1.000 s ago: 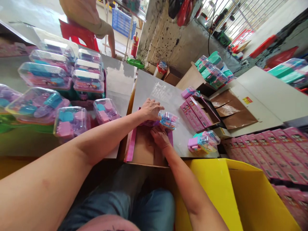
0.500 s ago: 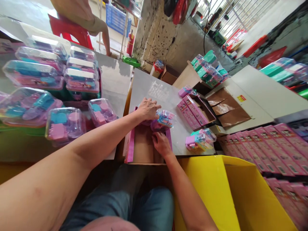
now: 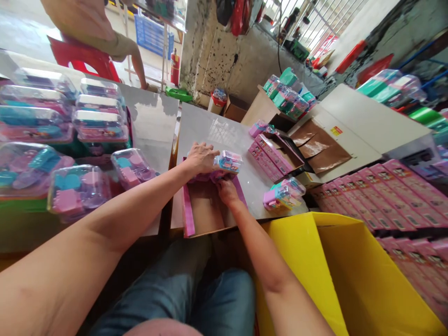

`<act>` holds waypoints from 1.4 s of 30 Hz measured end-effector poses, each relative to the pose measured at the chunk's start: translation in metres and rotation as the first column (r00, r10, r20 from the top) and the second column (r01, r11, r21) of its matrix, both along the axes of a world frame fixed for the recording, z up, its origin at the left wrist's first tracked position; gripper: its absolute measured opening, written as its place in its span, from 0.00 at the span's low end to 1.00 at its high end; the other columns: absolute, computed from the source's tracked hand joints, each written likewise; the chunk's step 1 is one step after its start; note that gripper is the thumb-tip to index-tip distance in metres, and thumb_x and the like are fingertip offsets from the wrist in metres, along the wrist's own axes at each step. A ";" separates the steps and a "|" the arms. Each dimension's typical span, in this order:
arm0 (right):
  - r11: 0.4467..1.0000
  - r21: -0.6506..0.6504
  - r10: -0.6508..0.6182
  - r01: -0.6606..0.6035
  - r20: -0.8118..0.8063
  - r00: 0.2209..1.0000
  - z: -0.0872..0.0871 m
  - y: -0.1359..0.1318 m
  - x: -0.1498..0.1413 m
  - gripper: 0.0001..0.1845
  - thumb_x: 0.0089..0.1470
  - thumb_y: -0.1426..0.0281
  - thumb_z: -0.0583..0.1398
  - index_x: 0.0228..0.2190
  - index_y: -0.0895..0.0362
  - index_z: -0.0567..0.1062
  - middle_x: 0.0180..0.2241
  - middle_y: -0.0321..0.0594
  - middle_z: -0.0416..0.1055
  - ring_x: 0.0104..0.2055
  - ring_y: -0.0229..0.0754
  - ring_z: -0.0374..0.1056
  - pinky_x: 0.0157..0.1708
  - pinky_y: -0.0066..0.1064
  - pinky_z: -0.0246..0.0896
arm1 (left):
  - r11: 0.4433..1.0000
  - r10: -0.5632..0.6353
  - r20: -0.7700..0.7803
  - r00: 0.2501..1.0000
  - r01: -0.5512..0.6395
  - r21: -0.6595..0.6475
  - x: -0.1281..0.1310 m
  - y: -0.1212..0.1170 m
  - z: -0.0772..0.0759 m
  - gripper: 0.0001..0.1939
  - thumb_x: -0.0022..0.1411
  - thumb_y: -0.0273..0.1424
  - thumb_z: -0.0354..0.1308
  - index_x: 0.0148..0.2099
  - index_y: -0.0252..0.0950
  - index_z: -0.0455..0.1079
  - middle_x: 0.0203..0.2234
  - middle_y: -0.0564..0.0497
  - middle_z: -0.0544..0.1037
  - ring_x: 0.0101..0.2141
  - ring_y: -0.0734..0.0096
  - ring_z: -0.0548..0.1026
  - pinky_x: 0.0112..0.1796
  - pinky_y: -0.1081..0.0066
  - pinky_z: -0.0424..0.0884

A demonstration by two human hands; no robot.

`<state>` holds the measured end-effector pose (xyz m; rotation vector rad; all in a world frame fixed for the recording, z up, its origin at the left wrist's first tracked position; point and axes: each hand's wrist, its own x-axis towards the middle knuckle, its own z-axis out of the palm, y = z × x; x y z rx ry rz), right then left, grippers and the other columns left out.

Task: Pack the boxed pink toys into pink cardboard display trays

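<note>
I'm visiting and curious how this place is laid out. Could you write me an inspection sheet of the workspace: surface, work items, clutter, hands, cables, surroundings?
Surface: pale, glossy table.
Work items: open pink-edged box at the near edge; clear-lidded case at its far end.
Clutter: stacked cases at left; pink cartons at right.
Hands: left hand over the box's far end; right hand by the case, grip unclear.
Cables: dark cord against the wall.
Surroundings: seated person, red stool, fire extinguisher, yellow box.
</note>
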<state>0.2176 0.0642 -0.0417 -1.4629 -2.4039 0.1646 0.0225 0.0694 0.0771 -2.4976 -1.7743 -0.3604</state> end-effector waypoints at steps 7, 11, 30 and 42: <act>0.994 0.074 -0.071 0.082 -0.136 0.988 0.006 -0.011 -0.004 0.06 0.57 0.73 0.61 0.36 0.59 0.79 0.44 0.50 0.74 0.51 0.50 0.68 0.52 0.39 0.65 | 0.999 -0.021 0.025 0.999 0.019 0.045 -0.006 -0.007 0.008 0.36 0.59 0.52 0.57 0.67 0.47 0.61 0.62 0.42 0.67 0.58 0.43 0.63 0.56 0.48 0.58; 0.921 0.154 -0.323 0.357 -0.206 0.924 0.027 -0.020 0.021 0.10 0.57 0.69 0.62 0.40 0.60 0.75 0.45 0.52 0.72 0.50 0.51 0.67 0.52 0.40 0.63 | 0.945 0.134 0.298 0.945 -0.213 0.250 -0.010 -0.049 -0.017 0.39 0.62 0.44 0.57 0.72 0.45 0.50 0.67 0.41 0.57 0.66 0.43 0.51 0.63 0.46 0.52; 0.715 -0.332 -0.583 0.615 0.203 0.787 0.047 -0.047 0.032 0.21 0.66 0.63 0.50 0.49 0.59 0.77 0.49 0.54 0.77 0.52 0.55 0.74 0.48 0.40 0.68 | 0.955 -0.297 -0.137 0.945 0.298 -0.012 0.080 -0.005 0.009 0.57 0.47 0.41 0.73 0.71 0.29 0.50 0.63 0.32 0.61 0.63 0.36 0.57 0.61 0.47 0.57; 0.724 -0.349 -0.620 0.595 0.051 0.783 0.038 -0.014 0.038 0.21 0.66 0.62 0.50 0.46 0.55 0.80 0.47 0.49 0.78 0.50 0.52 0.75 0.47 0.37 0.69 | 0.950 -0.311 -0.125 0.942 0.312 -0.017 0.073 0.024 -0.005 0.41 0.51 0.52 0.65 0.60 0.33 0.64 0.48 0.40 0.72 0.49 0.48 0.70 0.51 0.59 0.68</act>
